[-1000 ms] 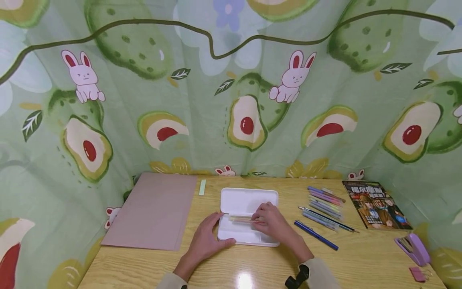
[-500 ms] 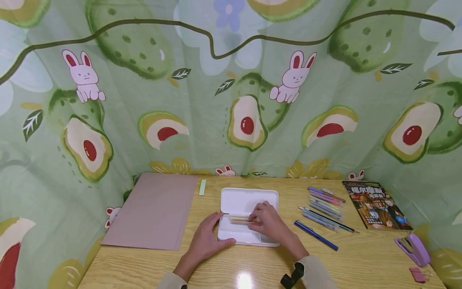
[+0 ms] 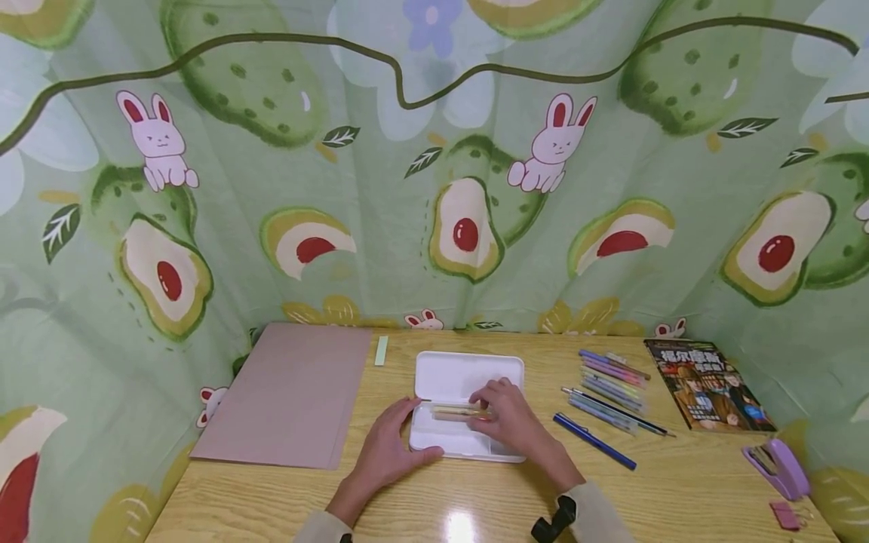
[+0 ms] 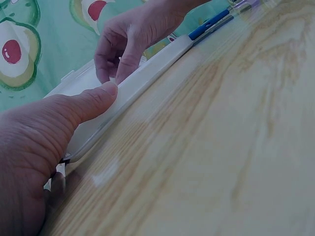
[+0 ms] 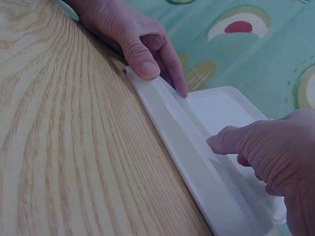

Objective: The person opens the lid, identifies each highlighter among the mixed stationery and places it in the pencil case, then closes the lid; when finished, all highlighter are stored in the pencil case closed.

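Observation:
A white pencil case (image 3: 444, 445) lies on the table with its lid (image 3: 462, 373) folded back. Several slim pens (image 3: 448, 412) rest lengthwise in its rear part. My left hand (image 3: 387, 449) grips the left end of the case, thumb along the front rim and fingers at the hinge side. Reaching in from the right, my right hand (image 3: 509, 413) pinches the right ends of the pens between thumb and fingers. In the right wrist view, its thumb (image 5: 226, 140) is over the tray and the case wall hides the pens.
Several pens (image 3: 607, 385) and a pencil lie right of the case, with a blue pen (image 3: 594, 441) nearer. Farther right are a book (image 3: 709, 385), a purple stapler (image 3: 777, 467) and a pink clip (image 3: 785, 516). Brown folders (image 3: 285, 396) and a pale green strip (image 3: 381, 351) lie left.
My right hand shifts slightly left over the case, then stays near the pens, which sit more visibly along the back of the tray. The left hand holds its place.

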The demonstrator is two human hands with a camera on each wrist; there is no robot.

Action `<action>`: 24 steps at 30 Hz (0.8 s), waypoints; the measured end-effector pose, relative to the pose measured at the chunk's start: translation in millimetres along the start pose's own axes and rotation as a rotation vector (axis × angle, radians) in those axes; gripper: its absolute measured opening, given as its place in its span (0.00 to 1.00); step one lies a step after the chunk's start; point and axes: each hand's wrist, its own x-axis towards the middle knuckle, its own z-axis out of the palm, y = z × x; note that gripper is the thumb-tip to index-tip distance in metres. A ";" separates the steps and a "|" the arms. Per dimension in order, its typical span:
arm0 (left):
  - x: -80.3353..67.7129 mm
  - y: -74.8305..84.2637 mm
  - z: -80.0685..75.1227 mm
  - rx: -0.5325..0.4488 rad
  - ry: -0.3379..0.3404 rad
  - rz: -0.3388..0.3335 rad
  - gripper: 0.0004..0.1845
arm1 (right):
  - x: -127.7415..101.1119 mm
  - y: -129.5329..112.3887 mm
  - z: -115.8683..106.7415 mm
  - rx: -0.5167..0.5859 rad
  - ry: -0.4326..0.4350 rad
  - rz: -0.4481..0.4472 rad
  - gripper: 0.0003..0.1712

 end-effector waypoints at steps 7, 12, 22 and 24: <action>-1.3 0.2 -0.9 -0.001 0.001 0.000 0.52 | -10.4 1.4 -11.0 0.090 0.019 0.027 0.22; -1.2 0.2 -0.8 -0.003 -0.001 -0.005 0.53 | -15.6 3.7 -16.9 0.125 0.016 0.045 0.21; -0.1 -0.3 -0.2 -0.008 -0.008 -0.010 0.53 | -29.4 12.7 -28.8 0.163 0.064 0.069 0.20; 0.0 -0.3 -0.2 -0.010 -0.009 -0.011 0.53 | -33.5 15.7 -30.4 0.166 0.090 0.054 0.20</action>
